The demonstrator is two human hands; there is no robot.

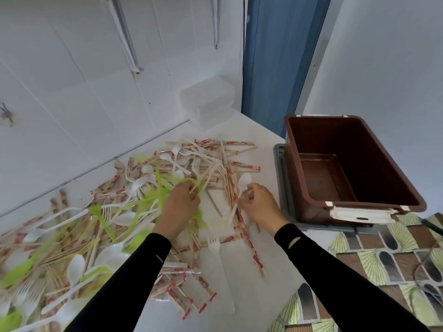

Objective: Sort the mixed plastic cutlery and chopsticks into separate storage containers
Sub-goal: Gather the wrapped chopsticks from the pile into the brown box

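A big heap of mixed cutlery (100,224) covers the white counter: white spoons and forks, green plastic pieces, and chopsticks in red-printed paper sleeves. My left hand (178,207) is in the middle of the heap, its fingers curled round several green pieces and a chopstick. My right hand (260,204) pinches the handle of a white spoon (242,188), whose bowl points away from me. A brown plastic bin (359,200) stands to the right of my right hand, with nothing visible inside it.
The brown bin sits on a grey tray (281,188). Stacked clear plastic containers (207,101) stand at the back against the white wall. A patterned cloth (383,271) covers the surface at lower right. A white fork (213,243) lies between my forearms.
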